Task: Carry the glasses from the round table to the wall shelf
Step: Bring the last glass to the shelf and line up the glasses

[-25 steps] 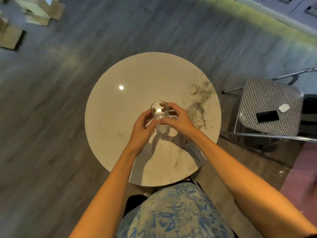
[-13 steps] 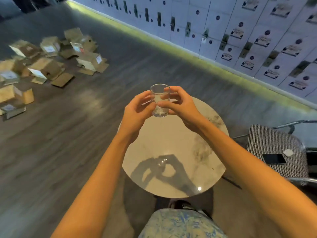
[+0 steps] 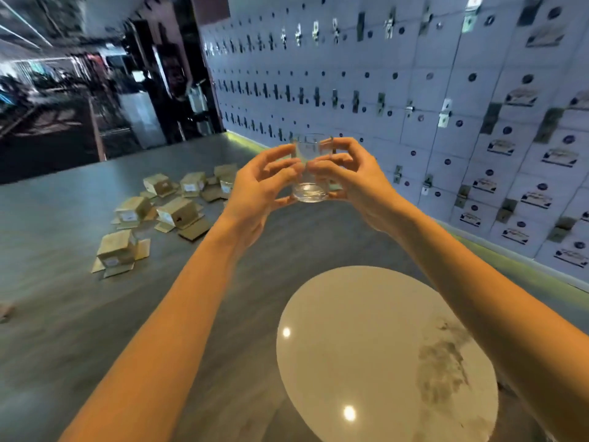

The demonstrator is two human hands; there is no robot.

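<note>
A clear, empty drinking glass (image 3: 309,186) is held upright in front of me, well above floor level. My left hand (image 3: 261,189) grips it from the left and my right hand (image 3: 353,180) from the right, fingertips meeting across its side. The round marble table (image 3: 376,355) lies below and to the right of my arms, with nothing standing on the part I see. No wall shelf is recognisable in this view.
A wall of white numbered lockers (image 3: 414,100) runs along the right. Several cardboard boxes (image 3: 153,218) lie scattered on the grey floor to the left. A dark doorway area (image 3: 153,84) is at the far back.
Both hands have lifted the glass off the table and raised it high. My view has swung up from the tabletop to the room, lockers and boxes.
</note>
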